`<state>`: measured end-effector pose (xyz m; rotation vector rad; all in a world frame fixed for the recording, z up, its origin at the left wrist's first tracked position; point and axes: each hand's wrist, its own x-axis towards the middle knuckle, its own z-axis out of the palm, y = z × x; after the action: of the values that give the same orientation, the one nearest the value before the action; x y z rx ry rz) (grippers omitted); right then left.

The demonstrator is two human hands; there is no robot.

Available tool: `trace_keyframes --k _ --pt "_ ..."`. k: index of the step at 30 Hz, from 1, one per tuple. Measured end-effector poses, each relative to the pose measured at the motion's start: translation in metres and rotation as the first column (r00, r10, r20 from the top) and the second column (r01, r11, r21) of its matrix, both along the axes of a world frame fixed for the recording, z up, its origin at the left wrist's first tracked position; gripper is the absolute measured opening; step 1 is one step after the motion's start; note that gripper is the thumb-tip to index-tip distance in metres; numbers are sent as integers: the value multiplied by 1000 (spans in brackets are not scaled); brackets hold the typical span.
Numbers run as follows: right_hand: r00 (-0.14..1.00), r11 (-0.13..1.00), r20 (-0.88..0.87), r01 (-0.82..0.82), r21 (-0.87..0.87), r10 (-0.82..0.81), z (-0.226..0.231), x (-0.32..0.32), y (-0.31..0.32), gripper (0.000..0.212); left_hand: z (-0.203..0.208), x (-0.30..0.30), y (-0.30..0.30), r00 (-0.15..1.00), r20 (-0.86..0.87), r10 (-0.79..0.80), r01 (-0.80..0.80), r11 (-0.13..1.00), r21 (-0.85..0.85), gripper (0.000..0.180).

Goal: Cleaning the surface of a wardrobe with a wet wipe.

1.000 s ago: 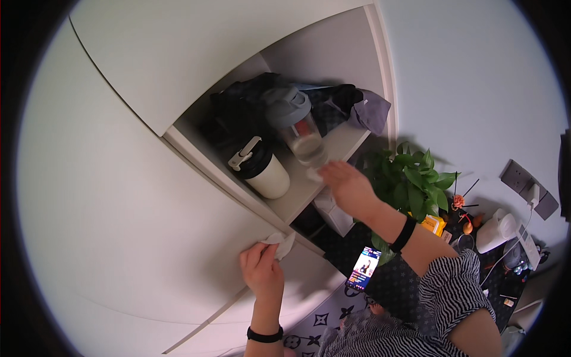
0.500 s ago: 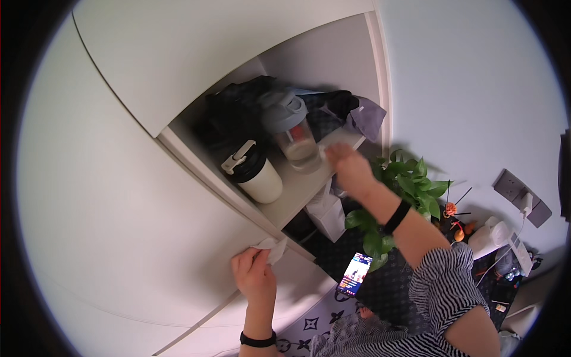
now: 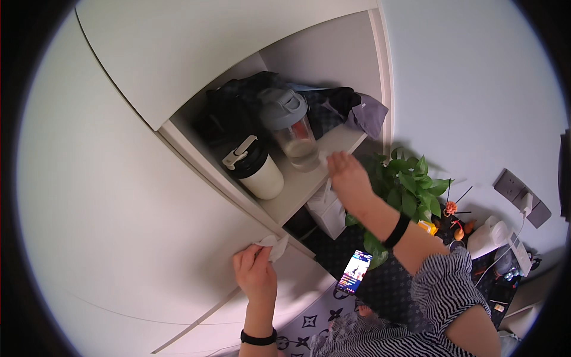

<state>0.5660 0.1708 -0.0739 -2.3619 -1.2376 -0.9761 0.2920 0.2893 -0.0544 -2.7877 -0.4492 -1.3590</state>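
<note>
– Left hand [image 3: 255, 273], grip?
– Closed on white tissue [image 3: 278, 248], lower centre of frame.
– Right hand [image 3: 350, 180]?
– Pinching a partly hidden white wipe [image 3: 323, 160] by the shelf [image 3: 295, 189] edge, frame centre.

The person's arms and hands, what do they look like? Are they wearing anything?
The left hand and right hand have no gloves. A plain black band circles the left wrist and a matching one the right. A loose black-and-white striped sleeve covers part of the right arm.
</note>
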Motion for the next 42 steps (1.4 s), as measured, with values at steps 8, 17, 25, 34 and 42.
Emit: trace_keyframes --k 8,17,25,34,42 --pt "979 978 2 -204 41 204 6 -98 23 38 -1 4 -5 999 34 -17 17 1000 -2 37" --pt "597 801 -538 -382 461 595 5 -128 12 42 22 -19 0 999 48 -9 11 999 -35 40" --pt "794 699 37 -555 451 607 49 -162 54 54 32 -27 35 950 293 110 -197 938 285 36" --pt "804 773 -64 -543 327 592 -7 -175 58 54 -15 -15 14 912 -111 396 -348 886 306 28" --pt "811 753 84 -571 329 578 118 -166 59 60 100 -3 8 912 94 400 -410 879 243 39"
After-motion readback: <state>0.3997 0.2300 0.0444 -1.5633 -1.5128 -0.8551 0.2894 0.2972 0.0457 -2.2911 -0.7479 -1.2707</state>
